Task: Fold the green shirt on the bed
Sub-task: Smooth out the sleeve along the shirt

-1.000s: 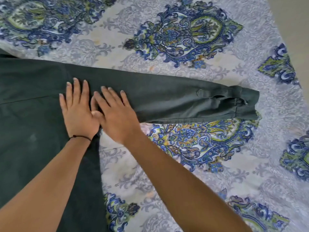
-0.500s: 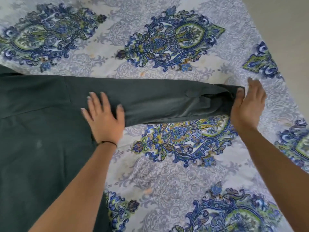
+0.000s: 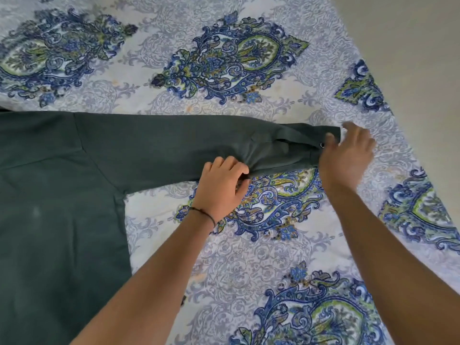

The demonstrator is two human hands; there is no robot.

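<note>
Head, shirt sleeve (image 3: 174, 150) pointing right, left hand (image 3: 221, 185) pinching it, right hand (image 3: 346, 155) grip unclear

Place: home bedroom.
Evidence: bed (image 3: 249, 257) covered by a paisley-printed sheet (image 3: 224, 63) in blue and green; plain beige floor (image 3: 410, 46) beside it.

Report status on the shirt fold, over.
Left hand pinches the sleeve at its lower edge; right hand at the cuff, grip blurred. Green shirt flat on bedsheet, sleeve outstretched, unfolded. No obstruction seen.
</note>
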